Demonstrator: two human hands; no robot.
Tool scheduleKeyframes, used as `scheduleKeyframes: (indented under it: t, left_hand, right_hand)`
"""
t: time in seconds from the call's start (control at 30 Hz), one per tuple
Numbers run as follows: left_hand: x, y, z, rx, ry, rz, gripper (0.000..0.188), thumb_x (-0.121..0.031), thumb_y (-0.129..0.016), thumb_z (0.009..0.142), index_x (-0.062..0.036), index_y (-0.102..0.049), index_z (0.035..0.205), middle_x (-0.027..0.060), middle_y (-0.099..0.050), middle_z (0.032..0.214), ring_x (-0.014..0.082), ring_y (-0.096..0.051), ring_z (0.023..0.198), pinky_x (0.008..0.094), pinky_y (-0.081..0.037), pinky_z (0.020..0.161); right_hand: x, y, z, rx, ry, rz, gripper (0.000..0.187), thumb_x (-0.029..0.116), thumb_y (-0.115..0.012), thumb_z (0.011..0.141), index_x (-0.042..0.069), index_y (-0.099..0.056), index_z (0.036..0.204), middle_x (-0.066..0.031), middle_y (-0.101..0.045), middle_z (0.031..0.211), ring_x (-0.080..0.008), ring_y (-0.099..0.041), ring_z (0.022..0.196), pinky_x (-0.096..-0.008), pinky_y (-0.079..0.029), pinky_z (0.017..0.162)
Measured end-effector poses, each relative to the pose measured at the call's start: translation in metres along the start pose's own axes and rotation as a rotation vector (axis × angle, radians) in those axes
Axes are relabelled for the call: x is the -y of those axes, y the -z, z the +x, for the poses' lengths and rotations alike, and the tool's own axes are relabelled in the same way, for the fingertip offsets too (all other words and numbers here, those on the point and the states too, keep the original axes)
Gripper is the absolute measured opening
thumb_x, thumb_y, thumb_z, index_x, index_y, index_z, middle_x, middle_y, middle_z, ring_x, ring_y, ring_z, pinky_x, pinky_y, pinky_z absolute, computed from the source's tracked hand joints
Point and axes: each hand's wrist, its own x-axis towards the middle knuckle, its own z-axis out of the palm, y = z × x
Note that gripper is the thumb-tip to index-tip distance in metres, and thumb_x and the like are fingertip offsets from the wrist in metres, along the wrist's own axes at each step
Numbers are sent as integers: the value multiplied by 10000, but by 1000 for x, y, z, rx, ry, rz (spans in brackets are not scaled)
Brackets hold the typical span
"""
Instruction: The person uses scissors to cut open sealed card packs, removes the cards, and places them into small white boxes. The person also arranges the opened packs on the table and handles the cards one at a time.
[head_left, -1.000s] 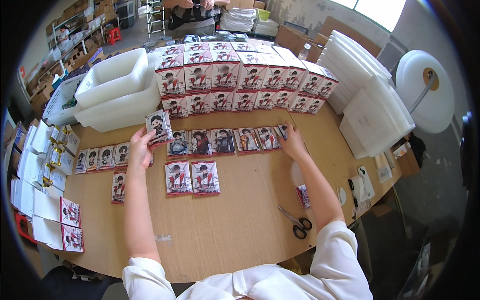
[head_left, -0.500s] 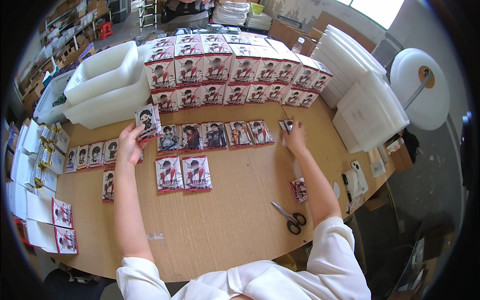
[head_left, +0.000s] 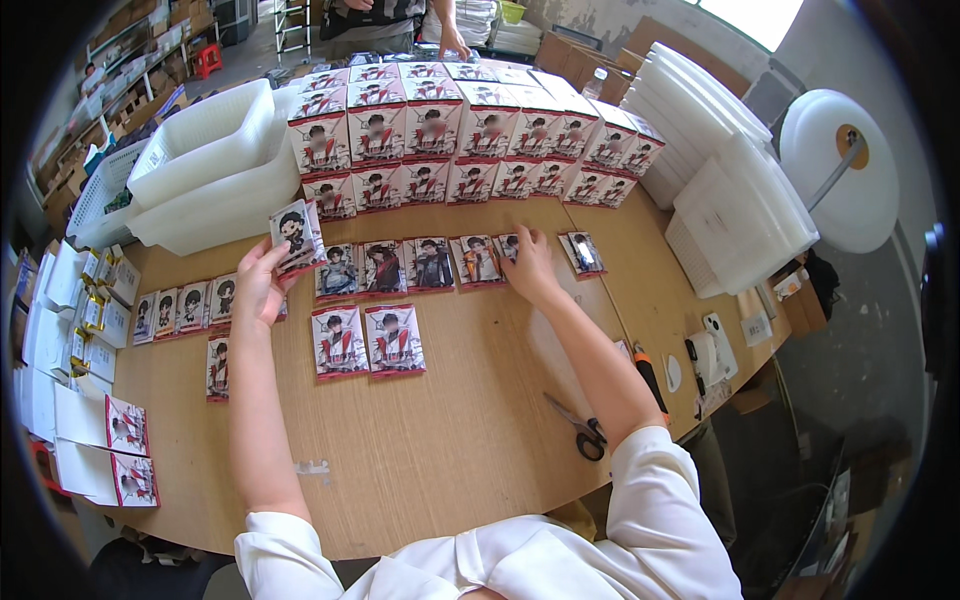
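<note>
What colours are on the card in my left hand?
The card is whitish with a mostly black cartoon figure; the head view shows it best.

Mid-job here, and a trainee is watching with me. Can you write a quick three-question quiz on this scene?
1. Which hand holds the small stack: the left hand or the right hand?
2. True or false: the scissors lie nearer the right forearm than the left forearm.
3. Between the forearms, how many packets lie in the row nearest the white shirt?

Key: 1. Left hand. 2. True. 3. Two.
</note>
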Motion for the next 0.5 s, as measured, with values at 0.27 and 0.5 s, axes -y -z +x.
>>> scheduleKeyframes:
  t: [0.27, 0.5]
  left_hand:
    - [12, 2, 4, 8, 27, 11, 263, -87, -599, 887, -54, -587, 1147, 50, -679, 1021, 156, -674, 876, 287, -569, 674]
    - [21, 6, 11, 14, 47, -2, 288, -66, -574, 891, -20, -564, 1175, 79, -671, 1045, 185, -670, 904, 309, -577, 724]
  right_hand:
    - [-18, 2, 3, -78, -52, -157, 545, 167, -652, 774, 101, -496, 1292, -243, -468, 1287, -427, -486, 1165, -493, -424, 958]
    - [-13, 5, 3, -239, 191, -54, 501, 199, -674, 797, 51, -518, 1250, -288, -478, 1249, -448, -496, 1128, -494, -429, 945]
